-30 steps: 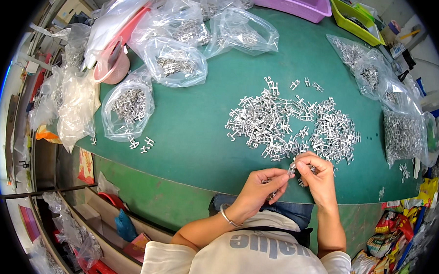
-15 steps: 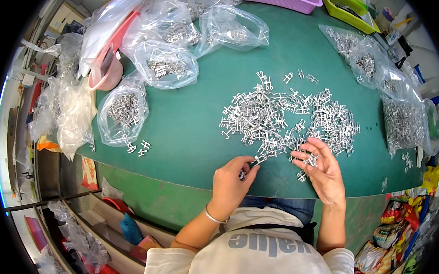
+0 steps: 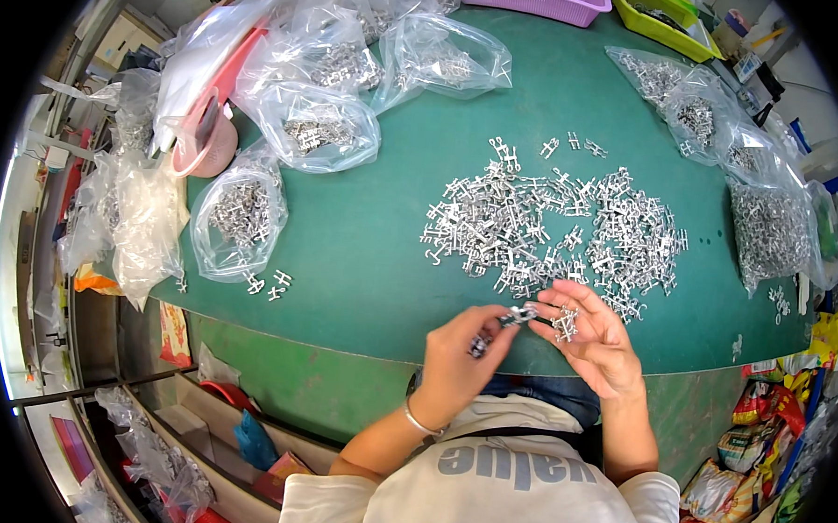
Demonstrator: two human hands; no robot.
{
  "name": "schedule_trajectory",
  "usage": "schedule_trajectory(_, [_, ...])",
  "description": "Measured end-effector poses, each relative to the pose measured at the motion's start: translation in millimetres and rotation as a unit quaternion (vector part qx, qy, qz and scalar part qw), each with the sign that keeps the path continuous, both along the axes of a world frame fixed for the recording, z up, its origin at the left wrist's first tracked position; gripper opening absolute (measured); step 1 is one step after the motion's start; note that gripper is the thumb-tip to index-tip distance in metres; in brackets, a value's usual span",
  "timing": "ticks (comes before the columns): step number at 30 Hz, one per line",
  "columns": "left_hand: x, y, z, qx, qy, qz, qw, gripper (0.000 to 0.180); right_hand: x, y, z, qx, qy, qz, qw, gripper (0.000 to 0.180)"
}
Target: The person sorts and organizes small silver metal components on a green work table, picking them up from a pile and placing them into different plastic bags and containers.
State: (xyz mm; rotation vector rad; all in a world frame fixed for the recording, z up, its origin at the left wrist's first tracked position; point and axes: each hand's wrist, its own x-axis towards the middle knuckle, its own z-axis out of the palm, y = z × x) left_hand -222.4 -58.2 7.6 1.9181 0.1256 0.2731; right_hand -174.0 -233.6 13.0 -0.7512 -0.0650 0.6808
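Observation:
My left hand (image 3: 463, 355) is closed on small silver metal clips; one metal clip (image 3: 518, 315) sticks out between thumb and forefinger, and darker ones show under the curled fingers. Close beside it, my right hand (image 3: 595, 344) is palm up with fingers curled round a few more silver clips (image 3: 564, 324). The right fingertips are at the clip pinched in the left hand; whether they touch it I cannot tell. Just beyond both hands lies a big loose pile of the same clips (image 3: 486, 218), with a second heap (image 3: 635, 234) joined to it on the right.
Clear plastic bags of clips stand at the left (image 3: 243, 212), the back left (image 3: 317, 131) and the right (image 3: 771, 235). A pink plastic cup (image 3: 214, 148) leans among the left bags. A purple basket (image 3: 538, 0) and a yellow-green basket (image 3: 668, 29) sit along the green table's far edge.
My left hand has moved right and my right hand a little left and nearer to me, so they almost meet. The clip at my left fingertips has come away from the pile.

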Motion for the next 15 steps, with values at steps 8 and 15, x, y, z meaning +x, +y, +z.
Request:
schedule_trajectory(8, [9.1, -15.6, 0.5, 0.027, -0.046, -0.008, 0.999, 0.02, -7.2, -3.5, -3.9, -0.038, 0.03, 0.0, 0.999, 0.05])
schedule_trajectory(15, [8.6, -0.5, -12.6, 0.002, -0.005, 0.038, 0.999, 0.019, 10.9, -63.7, 7.1, -0.052, 0.038, -0.005, 0.998, 0.039])
